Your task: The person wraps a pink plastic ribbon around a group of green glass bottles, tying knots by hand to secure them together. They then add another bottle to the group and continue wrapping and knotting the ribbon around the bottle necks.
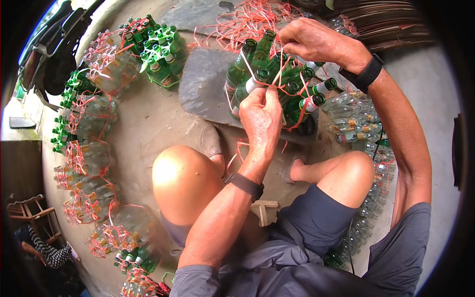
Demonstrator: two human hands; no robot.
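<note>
A cluster of several green glass bottles (240,74) stands in front of me on a dark slab (203,89). Pink and whitish plastic strapping (279,74) winds among their necks. My left hand (260,111) is at the near side of the cluster, thumb and fingers pinched on the strapping just below a bottle mouth. Higher up, at the far side, my right hand (319,42) is closed with its fingertips on a strand that runs down to the bottles. Some bottles on the right lean outward.
A tangled heap of pink strapping (252,20) lies beyond the bottles. Tied bundles of clear bottles (94,119) curve along the left, with green bundles (161,54) at the far left. More clear bottles (351,111) lie at the right. A small wooden stool (32,215) stands lower left.
</note>
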